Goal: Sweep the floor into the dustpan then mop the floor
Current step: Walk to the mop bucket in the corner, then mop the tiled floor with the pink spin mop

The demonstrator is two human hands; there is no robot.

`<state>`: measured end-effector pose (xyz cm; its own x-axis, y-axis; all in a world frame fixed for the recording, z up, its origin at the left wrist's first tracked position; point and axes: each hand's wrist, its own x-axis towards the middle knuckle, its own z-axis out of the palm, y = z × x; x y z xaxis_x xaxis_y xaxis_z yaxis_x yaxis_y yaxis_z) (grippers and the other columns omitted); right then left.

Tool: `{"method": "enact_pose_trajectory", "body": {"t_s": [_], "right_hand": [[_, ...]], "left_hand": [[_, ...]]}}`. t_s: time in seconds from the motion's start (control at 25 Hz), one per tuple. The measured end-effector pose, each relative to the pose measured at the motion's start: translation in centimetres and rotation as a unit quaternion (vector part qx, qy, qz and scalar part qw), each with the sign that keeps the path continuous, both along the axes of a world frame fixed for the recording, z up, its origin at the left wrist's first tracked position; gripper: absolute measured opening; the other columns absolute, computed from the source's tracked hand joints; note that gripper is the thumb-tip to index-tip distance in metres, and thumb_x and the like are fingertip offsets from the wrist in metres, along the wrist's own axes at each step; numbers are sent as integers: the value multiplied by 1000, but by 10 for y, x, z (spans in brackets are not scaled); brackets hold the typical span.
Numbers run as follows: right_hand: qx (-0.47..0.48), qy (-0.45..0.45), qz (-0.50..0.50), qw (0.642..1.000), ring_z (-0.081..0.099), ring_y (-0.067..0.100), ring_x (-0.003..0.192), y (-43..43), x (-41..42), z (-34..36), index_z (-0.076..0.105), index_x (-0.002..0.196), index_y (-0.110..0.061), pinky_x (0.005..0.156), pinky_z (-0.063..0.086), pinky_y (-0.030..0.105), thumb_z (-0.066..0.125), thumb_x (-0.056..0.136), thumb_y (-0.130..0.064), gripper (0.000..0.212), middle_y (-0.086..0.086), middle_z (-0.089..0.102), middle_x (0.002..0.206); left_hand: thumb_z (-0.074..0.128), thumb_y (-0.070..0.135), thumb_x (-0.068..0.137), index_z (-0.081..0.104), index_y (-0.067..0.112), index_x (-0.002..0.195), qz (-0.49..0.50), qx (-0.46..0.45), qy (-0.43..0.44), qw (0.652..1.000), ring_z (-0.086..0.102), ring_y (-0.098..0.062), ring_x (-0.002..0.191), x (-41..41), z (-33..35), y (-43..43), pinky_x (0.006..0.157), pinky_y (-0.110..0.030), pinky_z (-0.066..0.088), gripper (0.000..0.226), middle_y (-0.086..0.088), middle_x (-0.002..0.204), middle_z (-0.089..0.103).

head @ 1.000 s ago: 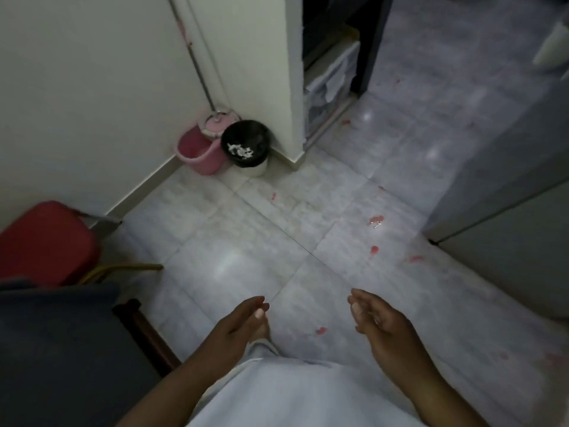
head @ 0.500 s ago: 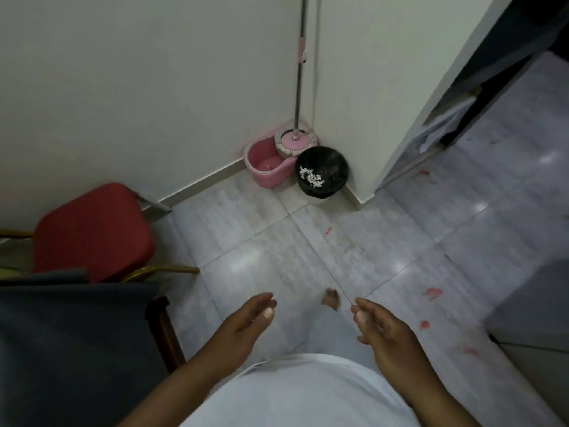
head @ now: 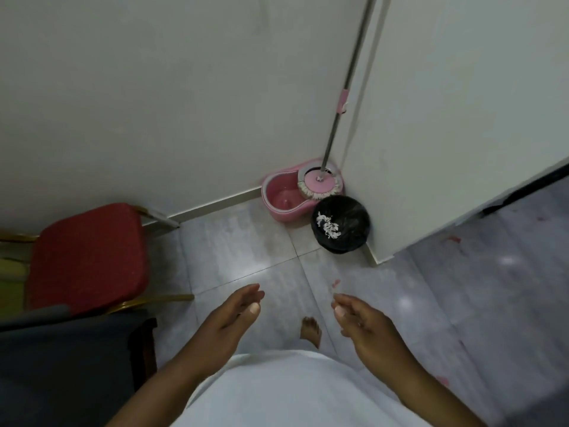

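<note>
Mop (head: 320, 181) stands in bucket (head: 281, 199); fingers (head: 248, 298) of left hand (head: 226, 323) and right hand (head: 368, 329) relaxed, gripping nothing.

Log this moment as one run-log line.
left hand: open, empty | right hand: open, empty | mop: untouched, standing in pink bucket, corner | black bin: beside bucket

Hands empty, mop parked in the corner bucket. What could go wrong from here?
1. The black bin sits right beside the pink bucket; pulling the mop out could tip it and spill the white scraps.
2. A bare foot on glossy tile: likely slippery once wet.
3. Red spots dot the floor; mopping may smear them.
Left hand and right hand hold nothing.
</note>
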<state>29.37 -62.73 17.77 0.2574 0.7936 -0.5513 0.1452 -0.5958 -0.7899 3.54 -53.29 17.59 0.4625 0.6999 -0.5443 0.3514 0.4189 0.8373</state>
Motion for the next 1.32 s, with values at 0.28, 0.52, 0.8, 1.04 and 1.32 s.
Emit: {"method": "enact_pose_trajectory", "body": {"t_s": [0.28, 0.52, 0.8, 1.04, 1.32], "right_hand": [[60, -10, 47, 997, 61, 0, 107, 190, 27, 11, 57, 119, -39, 97, 49, 30, 56, 94, -37, 25, -16, 65, 118], [33, -1, -12, 999, 61, 0, 109, 285, 33, 5, 58, 119, -40, 97, 51, 35, 54, 93, -42, 27, -16, 64, 119], [1, -31, -100, 994, 63, 6, 106, 343, 71, -3, 61, 120, -35, 97, 50, 41, 53, 96, -37, 26, -15, 66, 116], [-17, -8, -134, 991, 64, 3, 103, 402, 160, -15, 58, 115, -42, 84, 55, 24, 53, 96, -37, 20, -8, 66, 120], [22, -151, -148, 977, 61, 13, 106, 547, 290, -6, 60, 127, -23, 94, 46, 30, 54, 93, -47, 42, -4, 65, 121]], "left_hand": [[58, 42, 81, 56, 31, 129, 59, -48, 16, 997, 55, 4, 122, -7, -22, 97, 103, -16, 40, 50, 20, 124, 65], [54, 60, 80, 53, 42, 130, -30, -30, 27, 999, 55, 5, 121, 20, -13, 252, 105, -23, 41, 53, 24, 127, 62], [53, 60, 80, 52, 45, 129, -147, 18, 19, 989, 53, 9, 120, 120, 0, 404, 101, -16, 41, 51, 22, 128, 61], [54, 39, 95, 55, 26, 134, -168, 40, -6, 985, 56, -2, 121, 261, 2, 490, 102, -22, 45, 42, 11, 131, 60], [55, 36, 98, 43, 24, 143, -219, 85, 48, 971, 53, -6, 118, 406, -11, 578, 89, -12, 43, 48, 7, 137, 53]]}}
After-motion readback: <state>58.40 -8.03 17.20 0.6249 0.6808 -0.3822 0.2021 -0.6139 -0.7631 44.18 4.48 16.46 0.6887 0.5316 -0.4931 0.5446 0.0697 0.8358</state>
